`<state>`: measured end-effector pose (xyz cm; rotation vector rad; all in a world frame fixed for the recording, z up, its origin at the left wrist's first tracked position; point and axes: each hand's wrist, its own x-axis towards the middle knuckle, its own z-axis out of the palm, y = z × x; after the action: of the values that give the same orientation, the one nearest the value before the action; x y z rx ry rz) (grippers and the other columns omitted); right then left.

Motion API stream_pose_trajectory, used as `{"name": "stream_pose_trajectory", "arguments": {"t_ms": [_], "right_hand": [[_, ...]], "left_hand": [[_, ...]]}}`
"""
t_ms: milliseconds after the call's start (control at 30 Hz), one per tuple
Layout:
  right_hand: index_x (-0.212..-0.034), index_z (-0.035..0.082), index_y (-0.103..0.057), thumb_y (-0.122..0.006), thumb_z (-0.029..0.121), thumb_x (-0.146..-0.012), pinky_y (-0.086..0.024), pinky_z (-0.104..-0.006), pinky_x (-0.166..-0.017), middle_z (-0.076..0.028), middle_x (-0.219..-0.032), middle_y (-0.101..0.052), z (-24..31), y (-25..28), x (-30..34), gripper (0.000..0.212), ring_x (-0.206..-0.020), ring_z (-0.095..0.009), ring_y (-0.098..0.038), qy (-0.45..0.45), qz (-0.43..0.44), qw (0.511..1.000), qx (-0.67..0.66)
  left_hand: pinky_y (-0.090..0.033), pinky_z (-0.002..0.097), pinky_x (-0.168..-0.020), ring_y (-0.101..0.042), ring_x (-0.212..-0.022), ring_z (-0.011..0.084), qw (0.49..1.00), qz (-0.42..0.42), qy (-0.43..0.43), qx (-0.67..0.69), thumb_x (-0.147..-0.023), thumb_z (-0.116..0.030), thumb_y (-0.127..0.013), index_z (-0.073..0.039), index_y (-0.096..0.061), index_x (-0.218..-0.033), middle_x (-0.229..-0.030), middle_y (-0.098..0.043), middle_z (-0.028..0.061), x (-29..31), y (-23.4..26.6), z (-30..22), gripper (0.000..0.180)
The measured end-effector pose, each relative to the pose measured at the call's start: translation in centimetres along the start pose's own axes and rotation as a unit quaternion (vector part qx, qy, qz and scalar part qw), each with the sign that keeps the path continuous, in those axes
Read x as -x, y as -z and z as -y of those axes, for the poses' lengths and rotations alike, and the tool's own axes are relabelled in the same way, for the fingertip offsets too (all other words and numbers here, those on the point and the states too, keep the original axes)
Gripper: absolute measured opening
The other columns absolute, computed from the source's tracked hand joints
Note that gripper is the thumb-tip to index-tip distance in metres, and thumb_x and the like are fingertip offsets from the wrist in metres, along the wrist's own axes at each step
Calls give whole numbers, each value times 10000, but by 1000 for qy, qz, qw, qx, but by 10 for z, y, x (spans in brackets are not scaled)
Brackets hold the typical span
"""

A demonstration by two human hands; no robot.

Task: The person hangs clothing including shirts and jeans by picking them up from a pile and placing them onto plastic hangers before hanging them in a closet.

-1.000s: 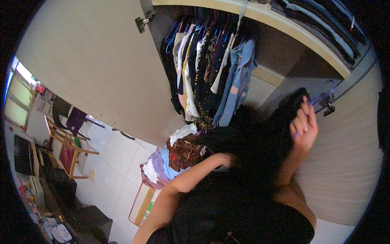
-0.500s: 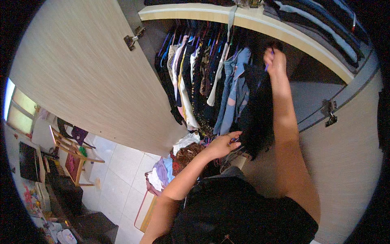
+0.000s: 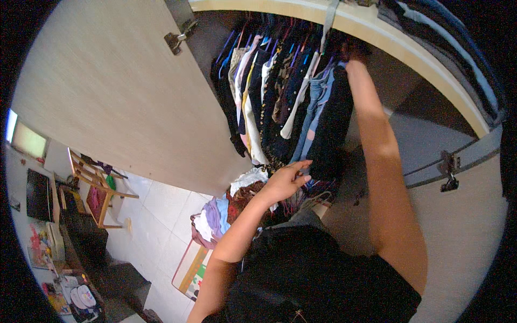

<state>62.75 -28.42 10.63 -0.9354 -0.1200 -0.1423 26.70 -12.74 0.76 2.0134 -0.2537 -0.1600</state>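
My right hand (image 3: pixel 353 53) reaches up into the shadow under the wardrobe shelf. It is closed at the top of a black garment (image 3: pixel 335 121), on the clothes hanger (image 3: pixel 341 64), of which a bit of purple shows; the fingertips are hard to see. The garment hangs at the right end of a row of clothes, beside a blue denim garment (image 3: pixel 313 107). My left hand (image 3: pixel 288 180) is lower down, near the garment's bottom edge. Its fingers are stretched out and it holds nothing.
An open wardrobe door (image 3: pixel 124 91) stands at left, another door (image 3: pixel 463 231) at right. Folded jeans (image 3: pixel 447 59) lie on the shelf (image 3: pixel 371 24). Below are piled clothes (image 3: pixel 218 215) and loose hangers (image 3: pixel 323 198). A wooden chair (image 3: pixel 102 188) stands farther left.
My right hand has carried the black garment up and left to the rail, against the denim. My left hand has shifted slightly left and up. The view has tilted a little.
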Motion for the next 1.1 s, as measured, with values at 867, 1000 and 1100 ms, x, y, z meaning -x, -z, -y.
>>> {"name": "stream_pose_trajectory", "arguments": {"t_ms": [867,1000,1100], "right_hand": [[-1123,-15,-500,-569,143,-823,-461,-328,-668,-108,-933,-567,-259,304,463,346,-745,-179,-549,-546,201,668,464],[-1071,-4,-518,-581,120,-817,-470,-309,-562,-92,-838,-580,-293,392,498,289,-656,-155,-553,-577,79,698,417],[-888,30,-534,-557,89,-824,-419,-279,-478,-52,-702,-531,-325,452,527,91,-573,-143,-514,-592,7,796,131]], "left_hand": [[-429,390,-840,-546,-988,349,948,17,317,-35,-817,-330,-541,-63,-557,-1106,-1040,-585,195,168,-56,223,394],[-446,404,-805,-557,-945,358,965,55,250,-62,-811,-371,-532,-52,-556,-1089,-1008,-599,189,212,-102,314,424],[-455,421,-772,-571,-899,350,971,83,213,-76,-834,-333,-485,-54,-579,-1004,-975,-606,174,250,-156,389,339]]}}
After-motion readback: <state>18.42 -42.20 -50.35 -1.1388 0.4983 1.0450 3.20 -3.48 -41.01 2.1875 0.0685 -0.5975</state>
